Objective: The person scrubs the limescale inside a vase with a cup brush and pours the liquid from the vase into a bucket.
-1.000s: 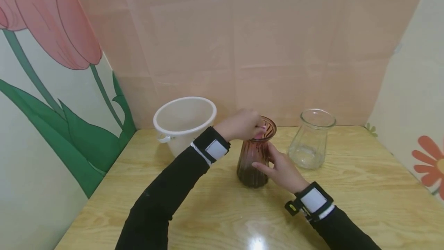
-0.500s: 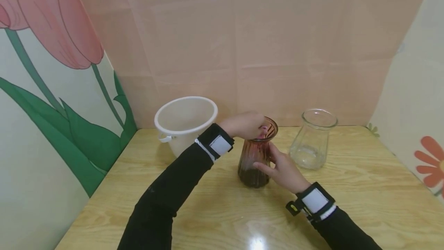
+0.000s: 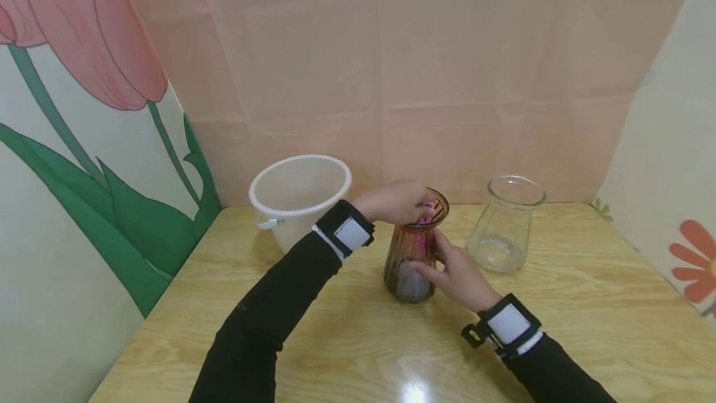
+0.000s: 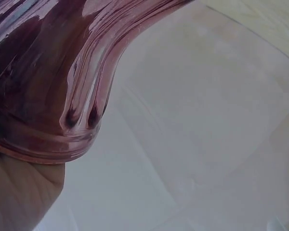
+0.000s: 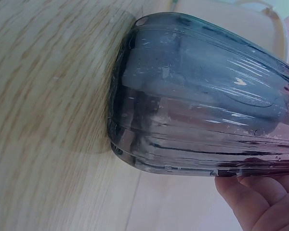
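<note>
I see the ribbed amber glass vase (image 3: 413,252) upright mid-table (image 3: 347,341), between white bucket (image 3: 298,194) and clear glass vase (image 3: 501,226). Left hand (image 3: 394,202) at its mouth, fingers pinching something pink. Right hand (image 3: 455,272) curled around the vase's lower body.

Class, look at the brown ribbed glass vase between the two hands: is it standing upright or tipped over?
Upright. The brown vase stands with its base flat on the wooden table, mouth upward; the left hand is at its rim, the right hand holds its side.
</note>
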